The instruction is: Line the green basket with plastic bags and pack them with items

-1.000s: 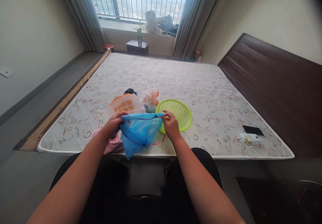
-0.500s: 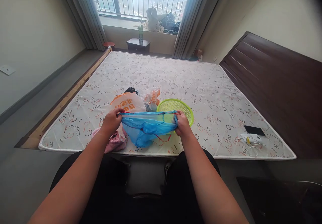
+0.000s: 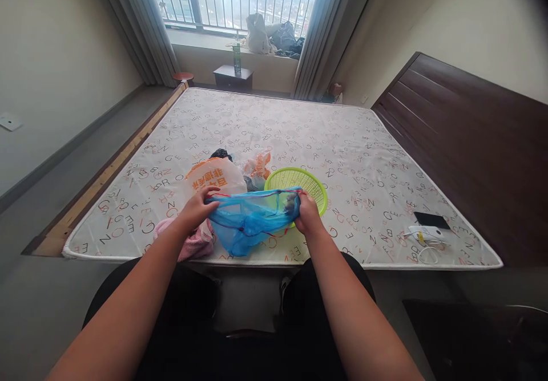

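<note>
A thin blue plastic bag (image 3: pixel 246 221) with red drawstrings is stretched between my hands above the mattress's near edge. My left hand (image 3: pixel 199 207) holds the bag's left end, fingers over the rim and thumb below. At the right end my right hand (image 3: pixel 307 213) is closed on the bag, whose film bunches up beside the fingers. Behind it stands a green plastic basket (image 3: pixel 319 190), partly covered by the bag. A pink towel (image 3: pixel 199 244) lies under my left forearm. Just beyond my left hand is a white and orange plastic bag (image 3: pixel 216 175).
Another crumpled orange-printed bag (image 3: pixel 259 164) and a black bag (image 3: pixel 221 153) lie farther back on the mattress (image 3: pixel 278 124). To the right are a black phone (image 3: pixel 431 220) and a white power bank (image 3: pixel 426 234) with a cable. A dark headboard (image 3: pixel 462 130) borders the right side.
My left fingers have loosened and spread a little at the rim. The bag's mouth has widened and its left part hangs fuller, while my right hand keeps its hold.
</note>
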The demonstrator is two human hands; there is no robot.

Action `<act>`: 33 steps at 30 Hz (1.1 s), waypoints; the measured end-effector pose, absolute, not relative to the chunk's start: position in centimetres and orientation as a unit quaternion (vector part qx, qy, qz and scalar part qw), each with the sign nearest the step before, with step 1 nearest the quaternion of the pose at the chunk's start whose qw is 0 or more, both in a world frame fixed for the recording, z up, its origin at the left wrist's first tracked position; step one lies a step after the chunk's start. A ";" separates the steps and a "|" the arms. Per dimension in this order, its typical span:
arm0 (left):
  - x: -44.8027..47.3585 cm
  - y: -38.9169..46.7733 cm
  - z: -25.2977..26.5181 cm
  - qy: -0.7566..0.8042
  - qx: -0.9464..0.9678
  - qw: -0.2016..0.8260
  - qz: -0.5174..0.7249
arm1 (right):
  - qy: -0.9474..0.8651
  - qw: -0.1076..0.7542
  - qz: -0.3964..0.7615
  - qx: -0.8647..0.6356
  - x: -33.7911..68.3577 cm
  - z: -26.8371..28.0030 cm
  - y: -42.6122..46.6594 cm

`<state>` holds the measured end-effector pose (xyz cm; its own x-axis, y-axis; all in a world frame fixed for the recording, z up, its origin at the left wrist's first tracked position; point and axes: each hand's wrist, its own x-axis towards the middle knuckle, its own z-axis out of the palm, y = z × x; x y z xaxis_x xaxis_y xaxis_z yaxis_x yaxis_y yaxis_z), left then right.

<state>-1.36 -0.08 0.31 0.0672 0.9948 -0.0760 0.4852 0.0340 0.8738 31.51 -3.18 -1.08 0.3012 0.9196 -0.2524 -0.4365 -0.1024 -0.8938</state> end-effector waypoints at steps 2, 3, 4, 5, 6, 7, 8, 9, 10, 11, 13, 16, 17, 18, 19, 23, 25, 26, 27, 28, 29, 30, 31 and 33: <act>-0.4 -0.5 0.1 0.560 0.636 0.451 0.280 | -0.233 0.621 0.563 -0.493 30.9 -1.0 -3.3; -0.1 -0.6 -0.2 0.548 0.643 0.467 0.261 | -0.237 0.618 0.569 -0.489 30.7 -1.0 -3.3; 0.2 -0.6 -0.4 0.546 0.650 0.467 0.248 | -0.243 0.613 0.571 -0.488 30.6 -1.0 -3.3; 0.4 -0.6 -0.7 0.556 0.655 0.451 0.241 | -0.248 0.609 0.572 -0.490 30.6 -0.9 -3.3; 0.4 -0.4 -1.0 0.573 0.661 0.422 0.239 | -0.249 0.607 0.571 -0.493 30.6 -0.9 -3.3; 0.3 -0.2 -1.2 0.589 0.666 0.390 0.239 | -0.246 0.604 0.572 -0.498 30.8 -0.8 -3.3; 0.0 0.0 -1.4 0.604 0.670 0.360 0.241 | -0.240 0.600 0.575 -0.502 31.1 -0.7 -3.3; -0.3 0.3 -1.5 0.614 0.671 0.337 0.242 | -0.234 0.593 0.581 -0.506 31.4 -0.5 -3.2; -0.6 0.5 -1.4 0.619 0.671 0.326 0.245 | -0.232 0.585 0.586 -0.510 31.8 -0.3 -3.3; -1.0 0.7 -1.2 0.619 0.670 0.327 0.249 | -0.237 0.578 0.591 -0.511 32.3 -0.1 -3.3; -1.8 0.8 -0.4 0.602 0.663 0.356 0.267 | -0.277 0.553 0.593 -0.515 33.2 0.5 -3.6; -2.8 0.5 1.5 0.567 0.645 0.423 0.290 | -0.436 0.459 0.542 -0.553 34.4 1.1 -4.3; -3.1 0.3 2.0 0.560 0.638 0.446 0.284 | -0.497 0.414 0.505 -0.572 34.7 1.3 -4.6; -3.3 0.1 2.4 0.556 0.631 0.469 0.269 | -0.548 0.366 0.467 -0.590 34.8 1.3 -4.8; -3.5 -0.1 2.7 0.554 0.626 0.492 0.246 | -0.587 0.320 0.434 -0.604 34.9 1.3 -5.0; -4.2 -0.8 2.0 0.573 0.648 0.485 0.124 | -0.656 0.207 0.360 -0.630 34.6 0.9 -5.1; -4.4 -0.9 1.1 0.602 0.674 0.422 0.073 | -0.673 0.189 0.312 -0.644 34.4 0.6 -4.8; -4.5 -1.0 0.6 0.615 0.683 0.390 0.051 | -0.677 0.187 0.285 -0.652 34.4 0.6 -4.7; -4.6 -1.0 0.3 0.627 0.687 0.367 0.031 | -0.677 0.193 0.259 -0.662 34.4 0.6 -4.6; -4.7 -1.1 0.1 0.639 0.683 0.353 0.014 | -0.672 0.208 0.233 -0.672 34.3 0.6 -4.5; -4.8 -1.1 -0.1 0.653 0.674 0.346 0.004 | -0.663 0.232 0.209 -0.680 34.3 0.7 -4.6; -4.8 -1.2 -0.1 0.668 0.660 0.343 0.000 | -0.648 0.265 0.191 -0.688 34.2 0.9 -4.6; -4.8 -1.3 -0.1 0.680 0.645 0.349 0.004 | -0.627 0.306 0.178 -0.694 34.1 1.0 -4.7; -4.6 -1.7 0.3 0.695 0.604 0.388 0.030 | -0.575 0.400 0.174 -0.692 33.8 1.4 -5.1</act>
